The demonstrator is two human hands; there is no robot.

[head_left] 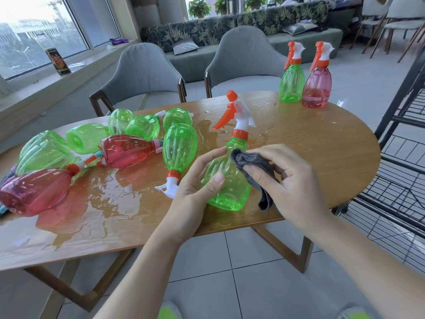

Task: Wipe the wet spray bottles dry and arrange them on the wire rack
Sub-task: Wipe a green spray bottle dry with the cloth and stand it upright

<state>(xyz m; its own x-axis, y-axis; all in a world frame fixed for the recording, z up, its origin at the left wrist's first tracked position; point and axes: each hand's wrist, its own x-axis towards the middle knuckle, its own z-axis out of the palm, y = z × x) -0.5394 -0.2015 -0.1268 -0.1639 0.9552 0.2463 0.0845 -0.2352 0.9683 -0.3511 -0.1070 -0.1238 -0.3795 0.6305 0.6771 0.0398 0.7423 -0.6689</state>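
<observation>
— What's nearest you just now?

— My two hands, over the near edge of the table (310, 143). My left hand (195, 180) grips the green bottle (227, 178) I'm drying, thumb across its front and fingers curled round the far side. My right hand (282, 178) pinches a grey cloth (250, 162) and presses it against the bottle's right shoulder, just under the orange collar.

— Is the bottle upright?

— Tilted, its nozzle leaning away from me, its base just off the wood as far as I can tell.

— How will it handle?

— Light, I'd judge, since it looks empty. The plastic is thin and ribbed, so it will likely give a little if I squeeze. Wet, it could slip. The waist, where my left hand has it, seems the safest hold; the neck under the collar would serve for carrying.

— And beyond your hands?

— To the left, a heap of green and pink bottles (128, 150) lies on its side in a puddle (110, 196), undried by the look of it. At the far right of the table two stand upright, a green one (291, 82) touching or just beside a pink one (317, 87).

— The rack?

— The black wire rack (404, 180) stands right of the table. I see no bottles on the shelves in view.
</observation>
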